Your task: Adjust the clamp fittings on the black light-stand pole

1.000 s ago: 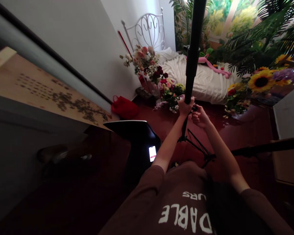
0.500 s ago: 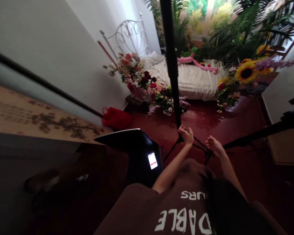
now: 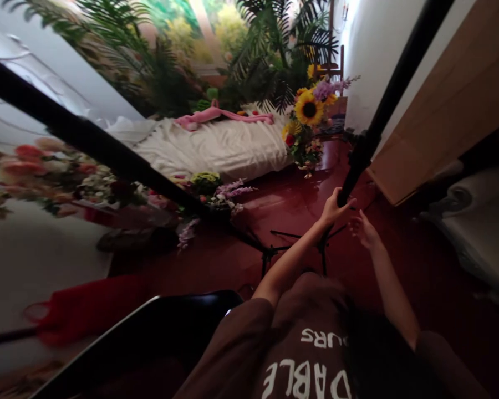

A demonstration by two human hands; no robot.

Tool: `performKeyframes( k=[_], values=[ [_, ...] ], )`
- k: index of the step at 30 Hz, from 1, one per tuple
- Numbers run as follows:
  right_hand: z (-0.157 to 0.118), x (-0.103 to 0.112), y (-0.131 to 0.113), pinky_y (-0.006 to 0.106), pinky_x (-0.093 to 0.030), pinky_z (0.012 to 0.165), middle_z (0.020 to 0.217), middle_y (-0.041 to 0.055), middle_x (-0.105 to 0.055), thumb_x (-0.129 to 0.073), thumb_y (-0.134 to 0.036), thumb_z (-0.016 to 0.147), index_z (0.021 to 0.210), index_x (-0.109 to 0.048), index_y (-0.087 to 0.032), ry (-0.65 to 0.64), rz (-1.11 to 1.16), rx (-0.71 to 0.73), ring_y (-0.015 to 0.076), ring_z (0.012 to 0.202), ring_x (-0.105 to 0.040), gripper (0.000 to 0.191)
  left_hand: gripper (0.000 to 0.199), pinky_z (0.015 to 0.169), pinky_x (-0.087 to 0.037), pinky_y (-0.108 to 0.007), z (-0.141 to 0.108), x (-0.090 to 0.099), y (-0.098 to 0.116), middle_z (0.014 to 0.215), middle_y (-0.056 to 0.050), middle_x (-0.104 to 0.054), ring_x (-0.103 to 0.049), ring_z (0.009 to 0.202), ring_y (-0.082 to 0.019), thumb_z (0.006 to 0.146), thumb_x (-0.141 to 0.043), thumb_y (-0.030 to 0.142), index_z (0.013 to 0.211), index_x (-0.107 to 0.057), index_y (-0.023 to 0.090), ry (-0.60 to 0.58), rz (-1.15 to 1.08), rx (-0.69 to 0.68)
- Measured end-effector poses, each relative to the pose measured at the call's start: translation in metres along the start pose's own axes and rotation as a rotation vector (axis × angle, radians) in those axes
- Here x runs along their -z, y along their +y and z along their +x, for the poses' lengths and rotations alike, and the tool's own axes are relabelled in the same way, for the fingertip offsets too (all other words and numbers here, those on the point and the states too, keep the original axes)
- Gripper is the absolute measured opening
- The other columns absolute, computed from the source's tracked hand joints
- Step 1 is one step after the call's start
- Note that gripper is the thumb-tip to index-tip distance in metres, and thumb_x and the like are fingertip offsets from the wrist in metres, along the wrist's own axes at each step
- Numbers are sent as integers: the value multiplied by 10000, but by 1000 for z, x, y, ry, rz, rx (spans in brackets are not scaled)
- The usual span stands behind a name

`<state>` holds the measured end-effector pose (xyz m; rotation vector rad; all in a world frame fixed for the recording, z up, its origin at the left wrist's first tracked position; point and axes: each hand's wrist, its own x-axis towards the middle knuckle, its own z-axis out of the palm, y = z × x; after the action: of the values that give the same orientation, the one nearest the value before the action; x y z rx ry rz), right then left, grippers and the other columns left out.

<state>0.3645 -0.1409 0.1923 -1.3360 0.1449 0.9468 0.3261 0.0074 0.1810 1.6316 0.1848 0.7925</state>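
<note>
My left hand (image 3: pixel 334 208) is at the lower part of a black stand pole (image 3: pixel 368 145) on the right, its fingers around the pole. Just right of it, my right hand (image 3: pixel 365 230) hangs in the air, fingers apart and slightly curled, holding nothing. The pole leans toward the upper right in the view, and thin tripod legs (image 3: pixel 324 257) spread on the red floor below the hands. Another black pole (image 3: pixel 103 149) crosses the left side, with its own legs (image 3: pixel 268 252) near my left forearm.
A bed with a white cover (image 3: pixel 216 147) bears a pink plush toy (image 3: pixel 208 115). Flowers (image 3: pixel 108 185) stand at left, sunflowers (image 3: pixel 309 108) by the bed's right end. A dark shiny panel (image 3: pixel 149 327) and red bag (image 3: pixel 91 305) lie lower left; a wooden board (image 3: pixel 432 111) is at right.
The view has turned to the right. My left hand has left the first pole's lower part and is now on the right-hand pole. My right hand stays open beside it.
</note>
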Motion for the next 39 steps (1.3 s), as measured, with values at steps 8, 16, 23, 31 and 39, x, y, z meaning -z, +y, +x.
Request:
performKeyframes(
  k=[8,16,23,31,39],
  values=[
    [31,-14,-26,155,-147,307,486,-73,-436,-607,-504,892,699,-494,-199,-158,-52,-52,37,347,-322,379,448,548,-372,-218,8,-20,-22,611,44,-530,-491,553,-86,789,-657,619,774,-570,180,133,-4,83],
    [56,14,-17,165,-270,409,589,-74,-488,-698,-654,747,800,-539,-199,-354,-328,282,46,450,-384,485,426,531,-398,-236,11,-24,-45,584,26,-568,-538,500,-112,863,-549,613,813,-605,194,153,-2,70],
    [55,34,-23,276,-495,697,836,41,-682,-611,-428,925,982,-694,-241,-94,-1127,1051,163,757,-617,212,422,518,-399,-227,10,-27,-48,569,28,-580,-560,490,-115,858,-552,614,845,-606,196,159,21,88],
    [6,17,-53,335,-550,870,1120,54,-698,-526,-279,957,1236,-657,-302,255,-1184,1572,195,954,-659,309,425,522,-406,-222,9,-26,-51,570,32,-590,-565,483,-109,845,-563,610,903,-616,192,153,27,108],
    [-31,-123,-144,348,-539,947,1319,153,-571,-396,-689,949,1449,-237,-200,165,-775,1460,245,1136,-651,717,443,525,-418,-225,12,-21,-31,586,35,-579,-550,493,-102,846,-564,619,967,-621,197,116,-14,144]
  ],
)
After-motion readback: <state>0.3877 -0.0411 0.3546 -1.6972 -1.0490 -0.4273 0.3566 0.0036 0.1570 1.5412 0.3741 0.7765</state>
